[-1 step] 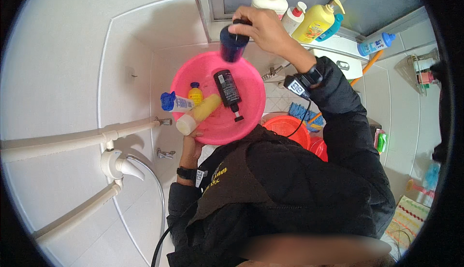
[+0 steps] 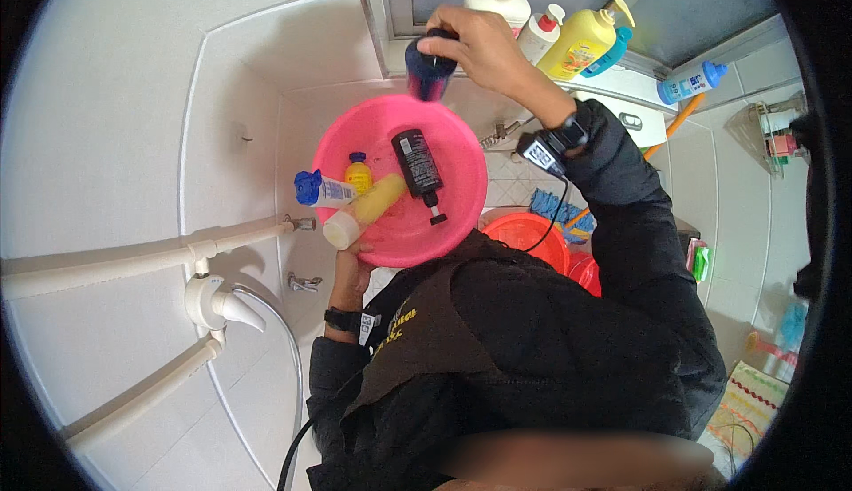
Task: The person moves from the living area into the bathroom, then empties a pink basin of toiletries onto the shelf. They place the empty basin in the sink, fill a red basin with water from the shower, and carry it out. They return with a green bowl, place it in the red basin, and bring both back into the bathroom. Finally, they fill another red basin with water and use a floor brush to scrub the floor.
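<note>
My right hand [image 2: 479, 45] is raised over the far rim of a pink basin [image 2: 468, 145], with its fingers closed round the black top of a dark blue bottle [image 2: 429, 81]. My left hand [image 2: 353, 267] grips the basin's near-left rim from below, its fingers partly hidden. Inside the basin lies a black pump bottle [image 2: 415, 162], its pump pointing toward me. Left of it are a small yellow bottle [image 2: 358, 177] with a dark blue cap and a pale yellow bottle [image 2: 373, 207]. A white tube [image 2: 337, 193] with a blue cap leans out over the left rim.
Pump bottles, one white [image 2: 497, 3] and one yellow [image 2: 579, 45], stand on the window ledge beyond my right hand. A blue-capped bottle [image 2: 688, 84] is farther right. An orange-red basin [image 2: 524, 233] sits low to the right. Pipes [image 2: 124, 260] and a shower hose run along the left wall.
The dark blue bottle in my right hand has risen slightly and tilted, away from the basin. My left hand and the things in the basin stay in place.
</note>
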Demonstrator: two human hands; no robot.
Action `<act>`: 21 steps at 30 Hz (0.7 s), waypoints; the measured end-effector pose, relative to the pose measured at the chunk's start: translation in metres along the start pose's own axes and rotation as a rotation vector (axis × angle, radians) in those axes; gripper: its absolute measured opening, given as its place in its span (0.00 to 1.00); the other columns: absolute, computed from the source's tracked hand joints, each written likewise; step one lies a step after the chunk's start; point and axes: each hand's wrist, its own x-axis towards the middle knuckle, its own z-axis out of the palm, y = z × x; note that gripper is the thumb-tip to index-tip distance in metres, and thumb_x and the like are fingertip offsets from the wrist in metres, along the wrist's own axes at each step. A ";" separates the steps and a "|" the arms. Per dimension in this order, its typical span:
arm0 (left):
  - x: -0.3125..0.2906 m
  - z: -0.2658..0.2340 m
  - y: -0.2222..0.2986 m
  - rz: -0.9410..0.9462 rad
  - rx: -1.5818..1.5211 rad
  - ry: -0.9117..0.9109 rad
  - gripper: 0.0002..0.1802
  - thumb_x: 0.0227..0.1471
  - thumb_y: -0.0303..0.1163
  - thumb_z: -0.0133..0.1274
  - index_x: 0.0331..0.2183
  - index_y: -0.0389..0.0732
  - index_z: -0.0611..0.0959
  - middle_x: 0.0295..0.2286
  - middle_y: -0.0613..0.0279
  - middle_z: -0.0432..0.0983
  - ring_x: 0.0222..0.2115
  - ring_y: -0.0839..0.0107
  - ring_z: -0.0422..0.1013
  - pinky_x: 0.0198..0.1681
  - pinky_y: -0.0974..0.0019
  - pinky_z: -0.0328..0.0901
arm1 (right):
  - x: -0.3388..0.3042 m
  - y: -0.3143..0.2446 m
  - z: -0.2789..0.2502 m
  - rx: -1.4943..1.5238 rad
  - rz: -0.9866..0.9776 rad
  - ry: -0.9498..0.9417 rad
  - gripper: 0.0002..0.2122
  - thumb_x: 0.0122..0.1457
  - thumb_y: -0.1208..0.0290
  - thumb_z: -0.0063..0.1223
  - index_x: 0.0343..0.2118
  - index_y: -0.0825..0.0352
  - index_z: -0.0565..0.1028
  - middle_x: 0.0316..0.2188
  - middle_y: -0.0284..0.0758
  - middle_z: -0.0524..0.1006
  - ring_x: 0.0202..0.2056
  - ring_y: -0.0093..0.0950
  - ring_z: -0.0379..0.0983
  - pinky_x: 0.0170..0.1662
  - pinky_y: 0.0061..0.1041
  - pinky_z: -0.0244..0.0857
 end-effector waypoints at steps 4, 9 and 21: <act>0.000 -0.010 0.001 -0.001 0.015 0.003 0.33 0.40 0.20 0.47 0.53 0.37 0.69 0.47 0.56 0.72 0.44 0.60 0.73 0.41 0.57 0.73 | 0.030 0.028 0.034 -0.196 0.092 0.077 0.14 0.52 0.59 0.59 0.30 0.68 0.77 0.21 0.48 0.77 0.27 0.47 0.76 0.31 0.43 0.68; -0.007 -0.005 0.004 0.029 -0.052 0.022 0.33 0.40 0.19 0.48 0.53 0.37 0.69 0.48 0.57 0.71 0.45 0.60 0.73 0.44 0.56 0.73 | 0.054 0.065 0.065 -0.361 0.202 0.094 0.15 0.52 0.58 0.59 0.30 0.67 0.78 0.23 0.46 0.78 0.28 0.46 0.76 0.32 0.42 0.69; -0.006 -0.004 0.016 -0.009 0.023 0.016 0.31 0.40 0.22 0.50 0.51 0.38 0.71 0.44 0.59 0.74 0.40 0.64 0.75 0.39 0.57 0.74 | 0.075 0.072 0.069 -0.537 0.121 0.006 0.14 0.54 0.61 0.56 0.33 0.68 0.73 0.25 0.49 0.78 0.30 0.48 0.77 0.34 0.45 0.71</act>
